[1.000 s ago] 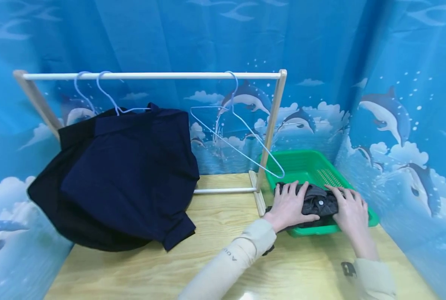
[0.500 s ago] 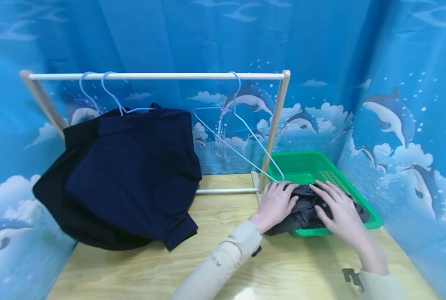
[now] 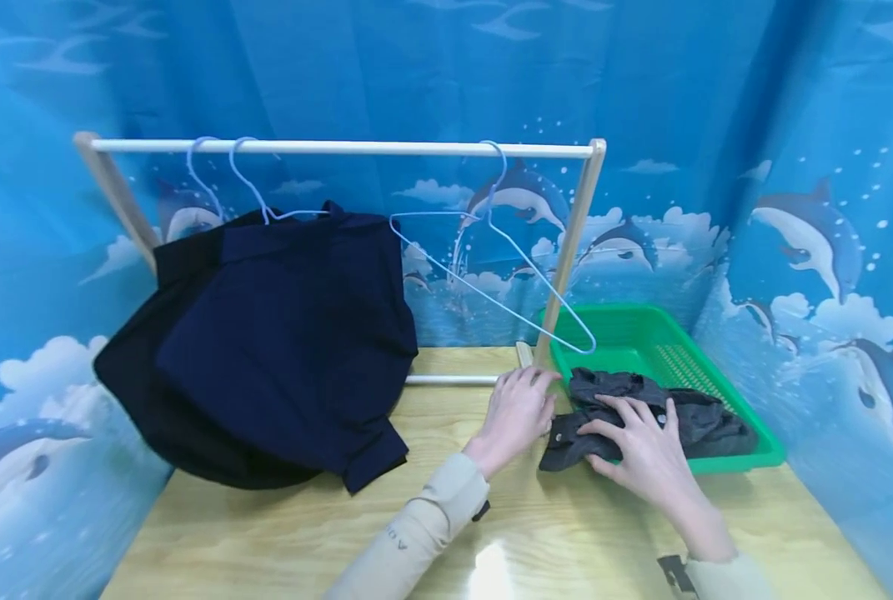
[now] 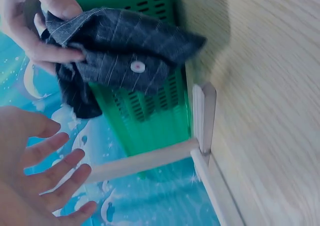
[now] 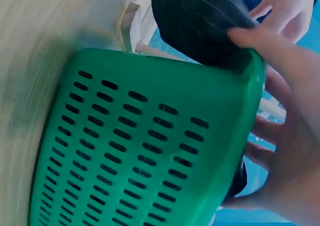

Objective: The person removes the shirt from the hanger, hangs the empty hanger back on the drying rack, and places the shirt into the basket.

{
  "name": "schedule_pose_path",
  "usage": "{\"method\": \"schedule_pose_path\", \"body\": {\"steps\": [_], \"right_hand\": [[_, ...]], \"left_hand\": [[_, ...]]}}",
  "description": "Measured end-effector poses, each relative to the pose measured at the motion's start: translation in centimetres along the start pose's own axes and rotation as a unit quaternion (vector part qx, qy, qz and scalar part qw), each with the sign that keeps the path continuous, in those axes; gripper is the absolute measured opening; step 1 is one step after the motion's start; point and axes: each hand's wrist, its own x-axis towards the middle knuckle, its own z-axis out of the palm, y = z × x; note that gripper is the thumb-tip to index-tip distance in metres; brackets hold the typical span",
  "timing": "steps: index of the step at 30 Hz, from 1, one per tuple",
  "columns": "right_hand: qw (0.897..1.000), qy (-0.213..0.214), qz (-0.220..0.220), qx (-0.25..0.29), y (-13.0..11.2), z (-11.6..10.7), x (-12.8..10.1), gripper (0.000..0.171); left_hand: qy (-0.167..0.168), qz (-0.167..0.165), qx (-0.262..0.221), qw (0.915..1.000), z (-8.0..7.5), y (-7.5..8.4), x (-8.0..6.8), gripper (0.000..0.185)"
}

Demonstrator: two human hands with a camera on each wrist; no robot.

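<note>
In the head view, a dark grey checked garment (image 3: 704,421) with buttons lies bunched in the green basket (image 3: 739,398), and one end hangs over the basket's near left side. My right hand (image 3: 644,450) holds that end, its thumb and fingers around the fabric. The left wrist view shows the fold between those fingers and a white button (image 4: 138,67) on it. Beside the garment, to its left, is my left hand (image 3: 514,414). Its fingers (image 4: 67,158) are spread and hold nothing in the left wrist view.
Behind my hands stands a rack with a white rail (image 3: 386,148) and wooden posts. A bare blue hanger (image 3: 490,208) hangs at its right, its lower corner overlapping the basket. Dark navy and black clothes (image 3: 288,342) hang at the left. Dolphin-print curtains surround the wooden table (image 3: 266,542).
My left hand has let go of the garment and moved left. My right hand has shifted left along it. The garment's left end now hangs over the basket's rim.
</note>
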Motion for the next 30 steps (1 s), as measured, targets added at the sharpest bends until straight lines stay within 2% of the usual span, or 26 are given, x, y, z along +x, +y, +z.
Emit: {"method": "schedule_pose_path", "body": {"steps": [5, 7, 10, 14, 17, 20, 24, 28, 30], "right_hand": [[0.996, 0.081, 0.020, 0.008, 0.0, 0.0, 0.7, 0.024], [0.995, 0.094, 0.040, 0.014, 0.2, -0.2, 0.9, 0.024], [0.992, 0.095, 0.079, 0.023, 0.9, -0.4, 1.2, 0.024], [0.986, 0.108, 0.125, 0.036, 1.9, -0.3, 1.3, 0.020], [0.980, 0.124, 0.152, 0.038, 2.7, 0.0, 1.1, 0.022], [0.979, 0.117, 0.162, 0.035, 3.5, 0.2, 1.0, 0.041], [0.986, 0.083, 0.142, 0.032, 4.2, 0.7, 0.8, 0.065], [0.991, 0.039, 0.120, 0.037, 4.2, 1.0, 0.4, 0.059], [0.993, 0.025, 0.113, 0.040, 4.1, 0.8, 0.2, 0.059]], "left_hand": [[0.041, 0.012, -0.011, 0.9990, -0.6, -0.8, -0.5, 0.025], [0.049, 0.017, -0.012, 0.9986, -0.8, -0.9, -0.7, 0.025], [0.048, 0.021, -0.013, 0.9986, -1.1, -0.9, -0.8, 0.024], [0.024, 0.029, -0.028, 0.9989, -1.6, -0.4, -0.6, 0.026], [-0.009, 0.049, -0.043, 0.9978, -1.8, 0.4, -0.4, 0.034], [-0.060, 0.080, -0.046, 0.9939, -1.5, 1.5, 0.0, 0.046], [-0.137, 0.107, -0.026, 0.9844, -0.7, 3.0, 0.2, 0.052], [-0.205, 0.108, -0.007, 0.9728, 0.6, 4.5, 0.1, 0.055], [-0.226, 0.106, 0.000, 0.9684, 1.2, 5.1, 0.0, 0.058]]}}
